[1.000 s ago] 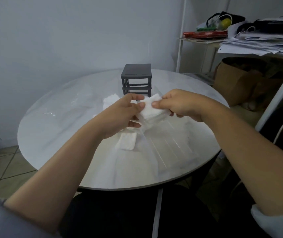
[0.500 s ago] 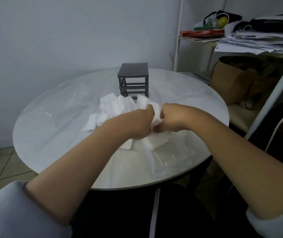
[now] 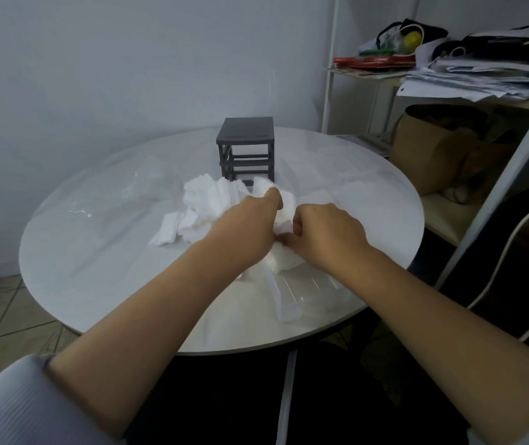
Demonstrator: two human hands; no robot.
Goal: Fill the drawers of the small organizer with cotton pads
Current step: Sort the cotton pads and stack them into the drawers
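Observation:
A small dark grey organizer frame (image 3: 245,148) stands at the back middle of the round white table (image 3: 96,252), its drawer slots looking hollow. White square cotton pads (image 3: 207,200) lie heaped in front of it. A clear plastic drawer (image 3: 304,289) lies on the table near the front edge, with pads at its far end. My left hand (image 3: 250,228) and my right hand (image 3: 324,234) are side by side over that end, fingers curled down on a stack of cotton pads (image 3: 280,226) between them.
Crumpled clear plastic wrap (image 3: 128,187) lies on the table's left. A white metal shelf (image 3: 385,78) with papers, bags and a brown cardboard box (image 3: 433,149) stands to the right. Tiled floor shows at the lower left.
Both hands have brought the stack of pads down from mid-air toward the clear drawer on the table. They have closed over it and stay pressed together there.

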